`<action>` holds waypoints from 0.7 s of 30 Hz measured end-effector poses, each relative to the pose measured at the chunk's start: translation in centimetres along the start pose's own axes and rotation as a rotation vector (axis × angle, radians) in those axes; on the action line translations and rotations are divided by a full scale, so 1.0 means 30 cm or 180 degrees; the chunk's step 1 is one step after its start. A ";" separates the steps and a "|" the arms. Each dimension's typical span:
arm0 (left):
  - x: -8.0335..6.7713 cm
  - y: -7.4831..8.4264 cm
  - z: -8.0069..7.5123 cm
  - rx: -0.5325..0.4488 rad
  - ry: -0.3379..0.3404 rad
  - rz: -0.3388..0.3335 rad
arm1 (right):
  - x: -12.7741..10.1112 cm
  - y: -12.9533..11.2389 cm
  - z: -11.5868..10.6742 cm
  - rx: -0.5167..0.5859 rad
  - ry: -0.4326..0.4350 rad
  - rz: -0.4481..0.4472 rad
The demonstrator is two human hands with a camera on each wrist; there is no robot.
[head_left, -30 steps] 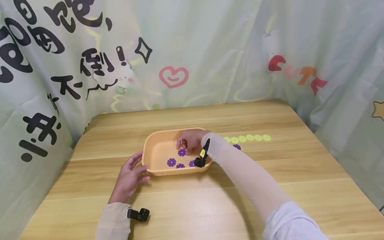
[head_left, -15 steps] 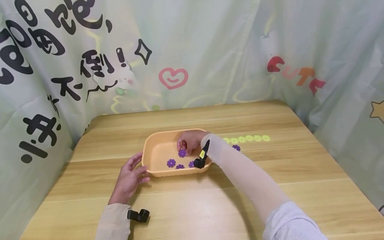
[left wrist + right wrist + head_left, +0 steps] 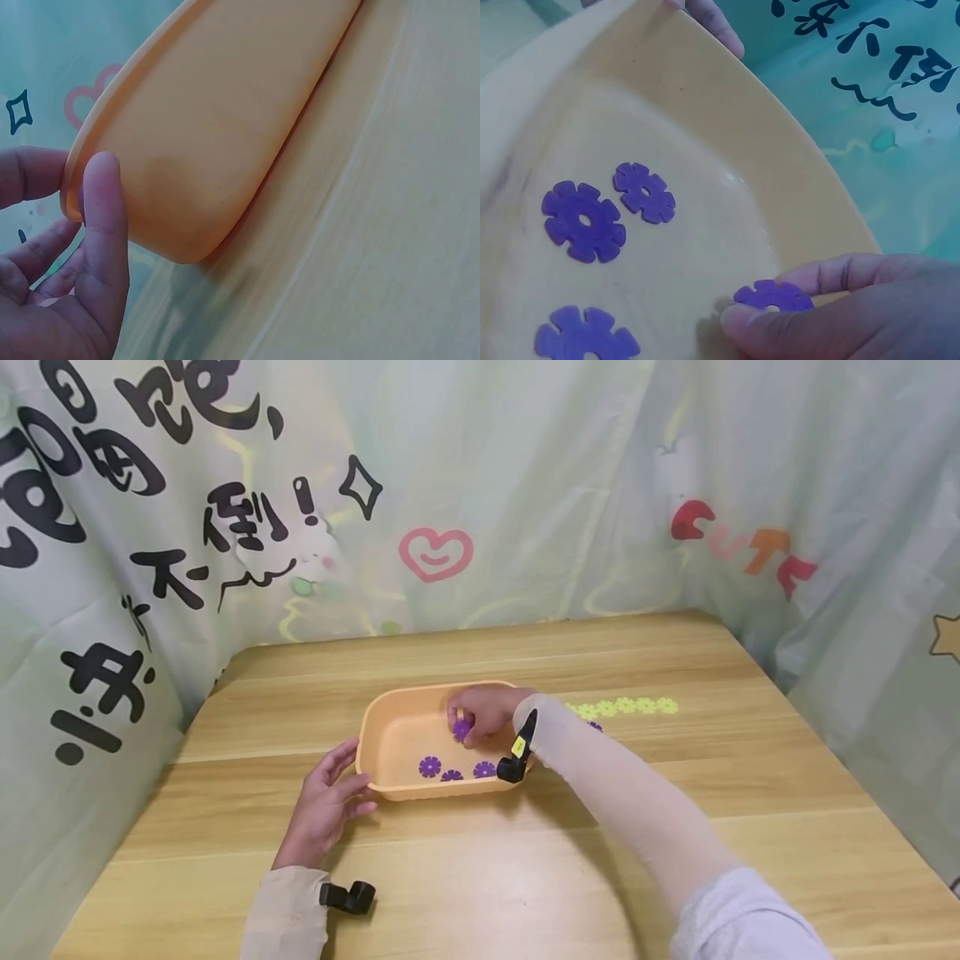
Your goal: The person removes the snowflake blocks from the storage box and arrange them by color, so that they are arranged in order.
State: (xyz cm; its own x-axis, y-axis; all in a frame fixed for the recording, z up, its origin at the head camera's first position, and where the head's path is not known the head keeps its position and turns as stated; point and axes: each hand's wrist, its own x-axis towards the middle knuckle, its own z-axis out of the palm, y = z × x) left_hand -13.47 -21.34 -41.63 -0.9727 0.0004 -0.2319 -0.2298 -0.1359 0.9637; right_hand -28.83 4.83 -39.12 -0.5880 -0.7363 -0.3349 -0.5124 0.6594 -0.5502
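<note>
A shallow orange plastic basin (image 3: 397,714) stands on the wooden table. My left hand (image 3: 322,806) grips its left rim, thumb on the near outer side and a finger over the edge, as the left wrist view shows. My right hand (image 3: 487,710) is inside the basin and pinches a purple snowflake disc (image 3: 772,295) between thumb and forefinger, raised off the basin floor. Several more purple discs lie flat on the floor, among them one disc (image 3: 583,221) beside another disc (image 3: 644,193). My right wrist and its camera cover the basin's right end.
To the right of the basin, a row of joined yellow snowflake discs (image 3: 626,705) lies on the table (image 3: 720,760). A purple disc (image 3: 595,727) shows partly behind my right forearm. A printed curtain (image 3: 525,510) hangs behind the table and along both sides.
My right hand has lifted the purple disc from the basin floor and shifted slightly right and back. My left hand keeps its hold on the rim.
</note>
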 end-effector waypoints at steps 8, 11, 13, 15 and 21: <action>-0.003 0.004 0.004 -0.0029 0.0006 -0.0006 | -0.042 0.004 -0.028 0.0102 0.0137 -0.0269; -0.002 0.005 0.003 -0.0028 0.0004 -0.0010 | -0.062 -0.001 -0.043 0.0018 0.0258 -0.0316; -0.002 0.004 0.003 -0.0028 0.0009 -0.0011 | -0.077 -0.002 -0.051 0.0007 0.0345 -0.0367; -0.001 0.004 0.003 -0.0015 0.0012 -0.0005 | -0.092 0.002 -0.058 0.0009 0.0453 -0.0434; 0.002 0.002 0.003 -0.0003 0.0017 0.0000 | -0.147 0.031 -0.062 0.0175 0.0822 -0.0537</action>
State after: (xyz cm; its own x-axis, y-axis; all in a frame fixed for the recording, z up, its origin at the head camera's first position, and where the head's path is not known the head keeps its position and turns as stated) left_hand -13.54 -21.26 -41.58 -0.9726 -0.0048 -0.2324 -0.2296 -0.1367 0.9636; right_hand -27.88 8.98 -36.72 -0.6406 -0.7671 -0.0338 -0.5858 0.5167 -0.6243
